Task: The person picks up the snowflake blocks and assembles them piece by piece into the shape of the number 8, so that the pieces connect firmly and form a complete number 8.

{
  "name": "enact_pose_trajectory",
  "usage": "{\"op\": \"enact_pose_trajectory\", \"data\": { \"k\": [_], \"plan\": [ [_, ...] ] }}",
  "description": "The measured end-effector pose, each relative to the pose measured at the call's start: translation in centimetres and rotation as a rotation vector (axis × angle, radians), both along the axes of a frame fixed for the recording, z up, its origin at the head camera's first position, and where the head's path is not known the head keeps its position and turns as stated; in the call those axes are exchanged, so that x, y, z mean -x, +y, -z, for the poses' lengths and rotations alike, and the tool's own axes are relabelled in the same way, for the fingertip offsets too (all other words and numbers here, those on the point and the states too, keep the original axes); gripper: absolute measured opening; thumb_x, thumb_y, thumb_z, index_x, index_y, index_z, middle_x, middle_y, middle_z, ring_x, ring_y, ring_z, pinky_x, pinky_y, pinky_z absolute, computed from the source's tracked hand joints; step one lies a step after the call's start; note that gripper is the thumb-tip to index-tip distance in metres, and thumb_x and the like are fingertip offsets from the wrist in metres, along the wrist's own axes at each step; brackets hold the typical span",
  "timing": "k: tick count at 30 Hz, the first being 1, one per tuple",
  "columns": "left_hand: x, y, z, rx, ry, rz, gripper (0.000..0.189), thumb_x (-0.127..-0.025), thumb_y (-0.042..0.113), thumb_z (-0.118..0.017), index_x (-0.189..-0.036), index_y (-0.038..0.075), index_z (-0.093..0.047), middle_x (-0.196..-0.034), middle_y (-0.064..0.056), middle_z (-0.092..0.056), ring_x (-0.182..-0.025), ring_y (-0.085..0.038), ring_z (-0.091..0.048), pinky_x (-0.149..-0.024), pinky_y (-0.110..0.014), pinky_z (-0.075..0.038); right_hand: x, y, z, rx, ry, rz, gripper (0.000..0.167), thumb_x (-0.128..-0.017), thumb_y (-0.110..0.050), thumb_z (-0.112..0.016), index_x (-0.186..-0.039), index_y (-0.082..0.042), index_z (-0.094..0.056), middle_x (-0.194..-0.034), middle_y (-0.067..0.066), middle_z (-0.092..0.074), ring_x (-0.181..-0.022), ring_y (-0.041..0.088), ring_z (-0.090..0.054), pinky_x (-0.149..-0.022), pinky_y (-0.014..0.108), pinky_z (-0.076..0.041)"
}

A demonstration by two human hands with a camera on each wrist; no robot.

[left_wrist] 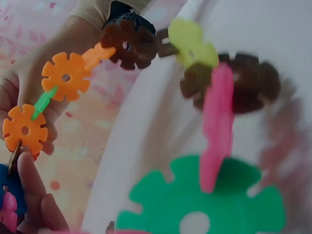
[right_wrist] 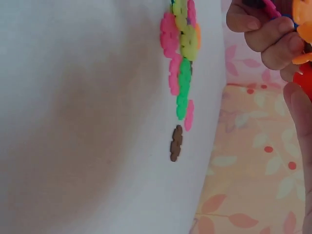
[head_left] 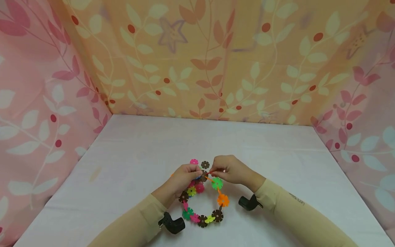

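A looped chain of slotted, flower-shaped plastic discs hangs between the hands, with an orange disc (head_left: 223, 200), a light green disc (head_left: 217, 183) and a dark green disc (left_wrist: 156, 209) among its links. My left hand (head_left: 186, 176) pinches a brown disc (head_left: 203, 175) in the chain between thumb and fingers. Just to its right, my right hand (head_left: 229, 168) holds a small red disc (head_left: 211, 172) with its fingertips, right at the brown one. The fingers partly hide where these two discs meet.
Loose discs lie on the white table (head_left: 148, 144) behind and below the left hand, among them a pink disc (head_left: 194, 161) and a brown one (right_wrist: 176, 143). Patterned cloth walls (head_left: 197, 68) enclose the back and sides. Each wrist carries a black camera (head_left: 174, 223).
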State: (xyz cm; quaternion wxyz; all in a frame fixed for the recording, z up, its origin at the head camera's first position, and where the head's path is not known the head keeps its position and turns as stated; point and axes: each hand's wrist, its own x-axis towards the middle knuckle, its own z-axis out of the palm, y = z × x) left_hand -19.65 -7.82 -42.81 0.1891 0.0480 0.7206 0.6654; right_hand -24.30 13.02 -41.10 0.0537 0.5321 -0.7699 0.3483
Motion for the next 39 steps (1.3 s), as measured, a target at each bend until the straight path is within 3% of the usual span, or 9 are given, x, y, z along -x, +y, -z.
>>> {"op": "enact_pose_trajectory", "data": {
  "k": [4, 8, 12, 17, 22, 25, 29, 34, 39],
  "plan": [
    [0.0, -0.5, -0.7, -0.02, 0.004, 0.027, 0.02, -0.092, 0.013, -0.054, -0.087, -0.006, -0.057, -0.088, -0.012, -0.065, -0.078, -0.027, -0.064, -0.077, -0.038, -0.052, 0.0, 0.1, -0.8, -0.083, 0.033, 0.02, 0.003, -0.083, -0.01, -0.066, -0.08, -0.011, -0.067, -0.077, -0.007, -0.059, -0.067, 0.002, -0.053, -0.06, 0.014, -0.046],
    [-0.2, -0.6, -1.0, 0.02, 0.044, 0.044, 0.02, -0.09, 0.016, -0.057, -0.088, -0.004, -0.059, -0.085, -0.009, -0.065, -0.075, -0.025, -0.063, -0.072, -0.036, -0.052, -0.1, 0.3, -1.0, -0.142, 0.19, 0.019, 0.003, -0.082, -0.008, -0.067, -0.08, -0.011, -0.067, -0.076, -0.006, -0.059, -0.066, 0.004, -0.053, -0.063, 0.013, -0.046],
    [-0.7, -0.3, -1.1, 0.133, 0.157, 0.035, 0.015, -0.088, 0.017, -0.061, -0.081, 0.005, -0.062, -0.071, -0.001, -0.056, -0.062, -0.014, -0.049, -0.055, -0.025, -0.043, -0.6, 0.3, -1.4, -0.094, 0.352, -0.043, 0.012, -0.072, 0.0, -0.073, -0.077, -0.009, -0.066, -0.07, -0.003, -0.057, -0.061, 0.007, -0.051, -0.062, 0.013, -0.046],
    [-1.3, 0.3, -1.5, 0.162, 0.244, -0.006, 0.015, -0.088, 0.012, -0.059, -0.076, 0.005, -0.06, -0.068, -0.002, -0.049, -0.062, -0.014, -0.042, -0.053, -0.023, -0.037, -1.2, -0.1, -1.9, -0.013, 0.438, -0.089, 0.019, -0.066, 0.006, -0.073, -0.072, -0.008, -0.062, -0.064, -0.002, -0.049, -0.055, 0.008, -0.043, -0.056, 0.012, -0.041],
    [-1.2, 0.5, -1.3, 0.137, 0.228, -0.038, 0.014, -0.088, 0.009, -0.059, -0.076, 0.003, -0.06, -0.068, -0.002, -0.049, -0.064, -0.015, -0.044, -0.056, -0.024, -0.04, -1.2, -0.3, -2.1, 0.003, 0.411, -0.087, 0.021, -0.065, 0.008, -0.074, -0.072, -0.008, -0.062, -0.064, -0.003, -0.051, -0.055, 0.007, -0.045, -0.056, 0.01, -0.041],
    [-0.9, 0.2, -1.1, 0.123, 0.188, -0.025, 0.013, -0.089, 0.011, -0.059, -0.078, 0.003, -0.06, -0.07, -0.002, -0.052, -0.065, -0.016, -0.046, -0.058, -0.027, -0.043, -0.7, -0.3, -2.3, -0.058, 0.377, -0.085, 0.016, -0.07, 0.003, -0.074, -0.076, -0.009, -0.064, -0.069, -0.003, -0.055, -0.059, 0.007, -0.049, -0.06, 0.012, -0.044],
    [-0.5, -0.4, -1.0, 0.088, 0.1, 0.005, 0.015, -0.09, 0.016, -0.058, -0.082, 0.002, -0.06, -0.079, -0.004, -0.062, -0.071, -0.017, -0.056, -0.066, -0.035, -0.051, 0.6, 0.0, -2.2, -0.218, 0.206, -0.051, 0.014, -0.078, -0.013, -0.073, -0.09, -0.011, -0.066, -0.082, -0.004, -0.059, -0.07, 0.007, -0.056, -0.067, 0.016, -0.047],
    [0.0, -0.9, -0.5, 0.04, 0.023, 0.002, 0.018, -0.091, 0.016, -0.056, -0.084, 0.0, -0.059, -0.084, -0.007, -0.065, -0.075, -0.021, -0.063, -0.073, -0.04, -0.053, 3.0, 0.1, -0.1, -0.376, -0.095, 0.066, 0.026, -0.081, -0.023, -0.07, -0.102, -0.009, -0.065, -0.097, 0.002, -0.061, -0.08, 0.01, -0.06, -0.072, 0.024, -0.05],
    [0.3, -0.8, -0.3, 0.079, 0.021, 0.016, 0.022, -0.087, 0.026, -0.062, -0.089, 0.004, -0.062, -0.079, -0.006, -0.063, -0.068, -0.02, -0.057, -0.067, -0.031, -0.051, 4.3, -1.2, 2.5, -0.577, -0.118, 0.206, 0.038, -0.087, -0.027, -0.063, -0.12, -0.009, -0.058, -0.103, 0.006, -0.055, -0.08, 0.012, -0.052, -0.074, 0.025, -0.047]
  ]
}}
